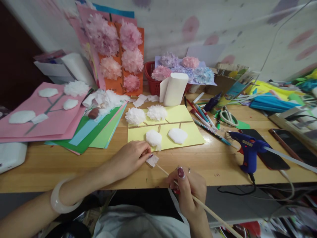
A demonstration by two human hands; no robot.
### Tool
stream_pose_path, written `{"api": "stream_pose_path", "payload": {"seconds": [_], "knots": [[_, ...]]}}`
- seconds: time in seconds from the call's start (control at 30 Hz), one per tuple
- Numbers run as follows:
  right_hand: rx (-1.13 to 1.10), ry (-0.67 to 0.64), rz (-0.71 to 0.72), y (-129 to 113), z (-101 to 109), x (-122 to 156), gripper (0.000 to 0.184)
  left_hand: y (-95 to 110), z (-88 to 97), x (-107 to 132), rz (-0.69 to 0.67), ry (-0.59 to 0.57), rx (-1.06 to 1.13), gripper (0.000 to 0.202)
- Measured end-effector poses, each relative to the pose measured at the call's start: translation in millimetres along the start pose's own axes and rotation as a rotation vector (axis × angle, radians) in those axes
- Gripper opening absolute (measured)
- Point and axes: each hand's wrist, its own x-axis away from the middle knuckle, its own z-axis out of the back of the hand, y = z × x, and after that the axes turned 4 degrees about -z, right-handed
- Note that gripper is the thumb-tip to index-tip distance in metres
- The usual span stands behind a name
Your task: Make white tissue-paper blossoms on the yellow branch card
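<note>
My right hand (189, 188) grips a thin wooden stick (215, 215), closed around it near the table's front edge. The stick's tip meets a small piece of white tissue paper (152, 161) on the table. My left hand (135, 153) has its fingers curled, with thumb and fingertips closed on the edge of that piece. Just beyond lies a yellow sheet (170, 127) with brown branch lines. Two fluffy white paper flowers (157, 112) sit on its upper half, and two flatter white paper pads (177, 136) on its lower half.
A blue glue gun (250, 147) and phones (264, 148) lie at right, near scissors (228, 118) and several pens (213, 132). Pink sheets (61, 112) and torn tissue (106, 100) are at left. A white tissue stack (175, 89) stands behind the yellow sheet.
</note>
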Motion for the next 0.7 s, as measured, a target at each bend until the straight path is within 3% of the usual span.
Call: {"api": "stream_pose_path", "payload": {"seconds": [0.3, 0.7], "knots": [[0.087, -0.02, -0.008, 3.5, -8.8, -8.3, 0.047, 1.3, 6.7, -15.3, -0.067, 0.117, -0.028, 0.011], [0.243, 0.091, 0.024, 6.9, -17.0, -14.7, 0.041, -4.1, 2.1, -24.7, -0.172, 0.206, -0.119, 0.008]]}}
